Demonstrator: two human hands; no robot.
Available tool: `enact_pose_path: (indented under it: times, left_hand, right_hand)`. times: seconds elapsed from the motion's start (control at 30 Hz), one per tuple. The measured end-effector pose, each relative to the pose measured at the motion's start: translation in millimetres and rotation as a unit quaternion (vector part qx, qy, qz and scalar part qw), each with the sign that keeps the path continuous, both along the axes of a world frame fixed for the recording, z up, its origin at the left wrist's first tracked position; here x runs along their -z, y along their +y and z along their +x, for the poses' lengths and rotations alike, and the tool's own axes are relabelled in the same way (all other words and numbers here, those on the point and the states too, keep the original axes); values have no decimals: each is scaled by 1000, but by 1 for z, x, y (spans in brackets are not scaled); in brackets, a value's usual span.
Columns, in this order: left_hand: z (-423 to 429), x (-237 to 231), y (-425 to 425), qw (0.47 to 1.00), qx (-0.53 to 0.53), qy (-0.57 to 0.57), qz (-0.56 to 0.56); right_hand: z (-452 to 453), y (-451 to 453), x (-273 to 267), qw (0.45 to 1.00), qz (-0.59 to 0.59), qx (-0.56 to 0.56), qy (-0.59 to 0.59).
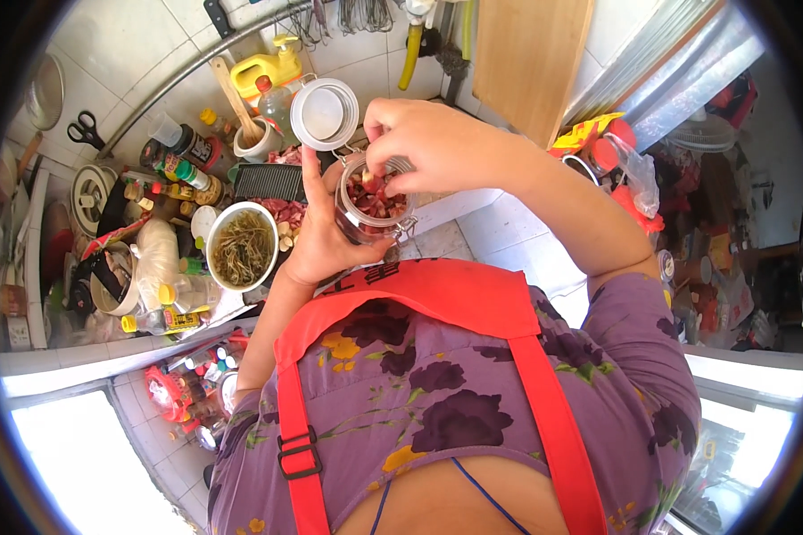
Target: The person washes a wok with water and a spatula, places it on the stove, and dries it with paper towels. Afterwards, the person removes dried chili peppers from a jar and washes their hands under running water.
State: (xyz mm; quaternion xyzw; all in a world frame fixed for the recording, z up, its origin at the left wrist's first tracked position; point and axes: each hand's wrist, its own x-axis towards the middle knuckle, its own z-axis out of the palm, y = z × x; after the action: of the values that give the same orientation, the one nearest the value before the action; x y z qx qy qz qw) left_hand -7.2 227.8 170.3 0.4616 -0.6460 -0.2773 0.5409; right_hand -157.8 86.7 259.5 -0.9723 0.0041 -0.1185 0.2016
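Observation:
My left hand (328, 231) holds a glass clip-top jar (358, 226) from its left side and underneath. Dried red chilli pieces (361, 200) fill much of the jar. The jar's round lid (324, 114) stands swung back on its wire hinge, touching a raised finger of my left hand. My right hand (401, 144) reaches over the jar's mouth, its fingertips down among the red pieces and pinching a pale-tipped one. Left of the jar, a black ridged tray or board (270, 182) lies among cut raw meat (282, 210). A white bowl (212, 264) holds greenish-brown shredded vegetable.
Peeled garlic cloves (286, 235) lie beside the bowl. Seasoning bottles (201, 180) crowd the counter at left. Behind stand a mortar with a wooden tool (257, 144), a plastic bottle (276, 103) and a yellow pump jug (264, 72). Scissors (85, 130) hang on the tiled wall.

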Motion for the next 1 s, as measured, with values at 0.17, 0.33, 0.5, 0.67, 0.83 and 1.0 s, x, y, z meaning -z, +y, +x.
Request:
enact_pose_path:
  times: [0.17,0.33,0.5,0.67,0.83,1.0]
  left_hand:
    - [0,2,-1,1000,2,8,1]
    - [-1,1,-1,1000,6,20,4]
    - [-2,-3,-3,999,10,37,-19]
    - [-1,-3,-4,999,5,25,-23]
    - [-2,-4,-3,999,-1,40,-8]
    - [0,-3,-3,999,-8,36,-2]
  right_hand:
    - [-2,-8,5,989,140,-21,-29]
    - [-2,-7,9,980,186,-20,-65]
    - [-3,-5,5,971,180,-33,-153]
    - [-7,-3,-6,973,105,-58,-196]
    - [-8,8,-13,989,-38,-65,-126]
    - [-7,3,-11,977,-126,-33,-170]
